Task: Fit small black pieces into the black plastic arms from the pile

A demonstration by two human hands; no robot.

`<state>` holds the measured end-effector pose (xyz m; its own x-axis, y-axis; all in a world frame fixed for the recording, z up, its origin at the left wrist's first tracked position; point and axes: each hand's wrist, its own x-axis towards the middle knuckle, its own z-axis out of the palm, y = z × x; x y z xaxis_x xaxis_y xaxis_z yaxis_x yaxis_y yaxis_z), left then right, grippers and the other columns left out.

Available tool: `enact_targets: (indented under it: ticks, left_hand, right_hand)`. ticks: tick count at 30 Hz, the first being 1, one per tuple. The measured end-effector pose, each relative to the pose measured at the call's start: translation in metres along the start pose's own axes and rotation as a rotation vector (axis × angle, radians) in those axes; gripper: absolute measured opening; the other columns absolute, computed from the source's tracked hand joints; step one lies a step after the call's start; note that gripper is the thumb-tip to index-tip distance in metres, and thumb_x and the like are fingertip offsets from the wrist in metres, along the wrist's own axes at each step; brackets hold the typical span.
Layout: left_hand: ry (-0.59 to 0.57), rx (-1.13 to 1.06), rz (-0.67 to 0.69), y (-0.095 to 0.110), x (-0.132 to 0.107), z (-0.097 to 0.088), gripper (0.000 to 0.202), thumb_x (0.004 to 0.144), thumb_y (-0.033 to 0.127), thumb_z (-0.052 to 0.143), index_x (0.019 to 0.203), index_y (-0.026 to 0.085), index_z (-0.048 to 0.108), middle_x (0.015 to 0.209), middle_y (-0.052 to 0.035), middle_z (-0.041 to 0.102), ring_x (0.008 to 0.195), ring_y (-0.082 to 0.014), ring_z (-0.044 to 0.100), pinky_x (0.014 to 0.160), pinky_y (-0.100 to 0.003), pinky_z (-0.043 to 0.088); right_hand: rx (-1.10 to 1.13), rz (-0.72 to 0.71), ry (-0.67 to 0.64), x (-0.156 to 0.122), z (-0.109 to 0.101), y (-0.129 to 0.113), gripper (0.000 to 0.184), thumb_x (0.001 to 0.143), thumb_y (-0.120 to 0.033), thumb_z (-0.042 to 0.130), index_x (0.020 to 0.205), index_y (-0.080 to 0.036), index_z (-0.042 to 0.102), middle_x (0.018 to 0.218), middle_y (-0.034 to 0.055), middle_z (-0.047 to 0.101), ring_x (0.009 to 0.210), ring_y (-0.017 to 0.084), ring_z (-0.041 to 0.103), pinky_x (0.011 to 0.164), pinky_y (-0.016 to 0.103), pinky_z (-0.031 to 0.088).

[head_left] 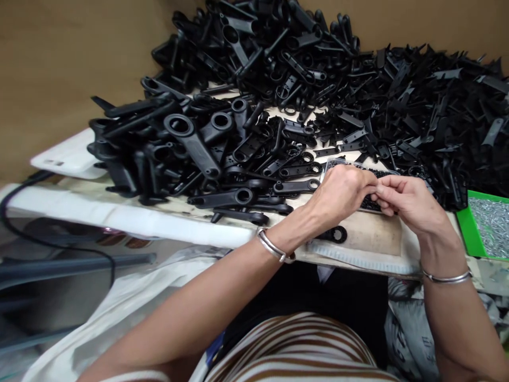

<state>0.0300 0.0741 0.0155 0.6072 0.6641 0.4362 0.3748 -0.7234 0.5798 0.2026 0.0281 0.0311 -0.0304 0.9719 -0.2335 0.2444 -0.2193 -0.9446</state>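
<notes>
My left hand [345,187] and my right hand [411,201] meet fingertip to fingertip over a clear tray [331,163] of small black pieces [379,174]. Both hands are closed in a pinch. Whatever lies between the fingers is too small or too hidden to name. A black plastic part with a ring-shaped end [338,234] lies on the table just below my left wrist, partly covered by my forearm. To the left of my hands, black plastic arms with round holes [298,185] lie close by.
Black plastic arms [191,143] are heaped at left and back, with flatter black pieces [429,106] piled at right. A green bin [469,225] of small silvery metal pieces [491,223] stands at the right edge. A white box [71,156] with a black cable [24,233] sits far left.
</notes>
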Motion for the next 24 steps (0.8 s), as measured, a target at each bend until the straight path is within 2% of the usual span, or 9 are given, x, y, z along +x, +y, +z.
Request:
enact_targets:
  ticks: [5, 7, 10, 12, 15, 18, 21, 24]
  left_hand:
    - [0.125, -0.045, 0.066, 0.003, -0.005, 0.006, 0.019, 0.088, 0.01, 0.056, 0.08, 0.017, 0.073, 0.08, -0.0029, 0.074, 0.079, -0.0173, 0.067, 0.077, -0.029, 0.052]
    - [0.183, -0.063, 0.075, 0.005, -0.004, 0.007, 0.023, 0.088, 0.007, 0.054, 0.077, 0.017, 0.071, 0.08, -0.0021, 0.074, 0.079, -0.0164, 0.067, 0.08, -0.03, 0.052]
    - [0.249, -0.137, 0.002, 0.006, -0.001, 0.005, 0.02, 0.086, 0.006, 0.055, 0.078, 0.017, 0.07, 0.08, -0.0001, 0.073, 0.078, -0.0143, 0.066, 0.078, -0.028, 0.052]
    - [0.272, -0.194, -0.095, 0.004, -0.001, 0.001, 0.017, 0.083, 0.006, 0.057, 0.079, 0.017, 0.069, 0.079, 0.0006, 0.072, 0.076, -0.0134, 0.065, 0.075, -0.027, 0.052]
    - [0.29, -0.298, -0.247, -0.003, -0.008, -0.01, 0.012, 0.08, 0.007, 0.059, 0.078, 0.015, 0.067, 0.077, 0.0005, 0.069, 0.071, -0.0128, 0.062, 0.069, -0.027, 0.05]
    - [0.303, -0.498, -0.411, -0.009, -0.019, -0.021, 0.007, 0.08, 0.012, 0.061, 0.078, 0.015, 0.067, 0.067, 0.0012, 0.064, 0.06, -0.0104, 0.058, 0.058, -0.023, 0.047]
    - [0.338, -0.681, -0.529, -0.01, -0.032, -0.031, 0.007, 0.082, 0.018, 0.062, 0.078, 0.014, 0.067, 0.057, 0.0028, 0.06, 0.051, -0.0079, 0.054, 0.052, -0.02, 0.046]
    - [0.357, -0.796, -0.585, -0.006, -0.045, -0.037, 0.005, 0.079, 0.019, 0.066, 0.079, 0.014, 0.068, 0.054, 0.0022, 0.062, 0.048, -0.0076, 0.055, 0.051, -0.019, 0.047]
  right_hand:
    - [0.205, 0.032, -0.035, 0.001, 0.001, -0.002, 0.03, 0.066, -0.04, 0.083, 0.069, -0.014, 0.068, 0.061, -0.0012, 0.057, 0.047, 0.005, 0.045, 0.042, 0.02, 0.035]
    - [0.222, 0.007, -0.028, -0.002, 0.0, -0.005, 0.027, 0.067, -0.038, 0.082, 0.073, -0.015, 0.071, 0.064, -0.0005, 0.06, 0.05, 0.006, 0.049, 0.045, 0.02, 0.041]
    - [0.14, -0.053, 0.0, -0.008, -0.009, -0.007, 0.029, 0.072, -0.042, 0.078, 0.087, -0.018, 0.074, 0.076, 0.0027, 0.068, 0.058, 0.01, 0.057, 0.051, 0.023, 0.048]
    - [-0.077, -0.105, 0.094, -0.013, -0.02, -0.004, 0.029, 0.078, -0.044, 0.071, 0.095, -0.021, 0.075, 0.082, 0.0043, 0.071, 0.063, 0.013, 0.06, 0.053, 0.027, 0.049]
    - [-0.67, -0.202, 0.282, -0.018, -0.035, 0.005, 0.019, 0.084, -0.034, 0.064, 0.094, -0.023, 0.076, 0.089, 0.0051, 0.074, 0.077, 0.02, 0.066, 0.065, 0.033, 0.052]
    - [-1.161, -0.226, 0.275, -0.02, -0.036, 0.013, 0.019, 0.088, -0.028, 0.06, 0.098, -0.022, 0.075, 0.1, 0.0069, 0.073, 0.093, 0.025, 0.066, 0.077, 0.036, 0.05]
    - [-1.379, -0.169, 0.251, -0.018, -0.026, 0.015, 0.02, 0.091, -0.03, 0.057, 0.098, -0.022, 0.075, 0.101, 0.0072, 0.071, 0.092, 0.024, 0.065, 0.069, 0.034, 0.046]
    - [-1.485, -0.113, 0.257, -0.015, -0.015, 0.013, 0.022, 0.092, -0.029, 0.053, 0.091, -0.023, 0.074, 0.093, 0.0061, 0.07, 0.08, 0.022, 0.064, 0.057, 0.031, 0.038]
